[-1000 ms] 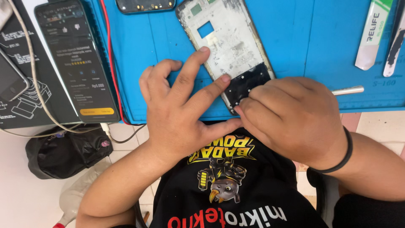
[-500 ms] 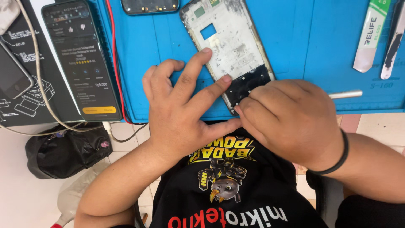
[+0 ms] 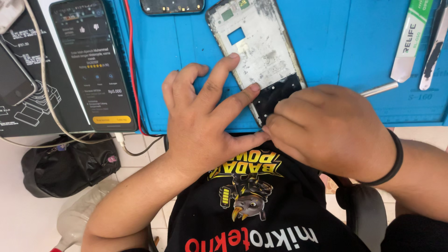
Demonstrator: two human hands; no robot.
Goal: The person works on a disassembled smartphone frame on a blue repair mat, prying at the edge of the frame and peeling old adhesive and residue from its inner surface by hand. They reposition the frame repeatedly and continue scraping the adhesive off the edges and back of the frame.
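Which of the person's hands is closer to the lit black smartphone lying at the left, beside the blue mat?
The left hand. It presses on the stripped phone frame, just right of the lit black smartphone. The right hand is farther right, at the frame's lower end.

phone frame [image 3: 258, 51]: shifted slightly up-left in view | left hand [image 3: 205, 121]: fingers marginally flatter | right hand [image 3: 326, 126]: inched left

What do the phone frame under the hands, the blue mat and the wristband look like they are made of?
Phone frame: probably metal, a dull, scuffed grey plate with cut-out windows; its dark lower cover looks like matte plastic. Mat: likely silicone or rubber, a flat matte blue with moulded grooves. Wristband on the right hand: thin, smooth and black, perhaps rubber or elastic; I cannot tell which.
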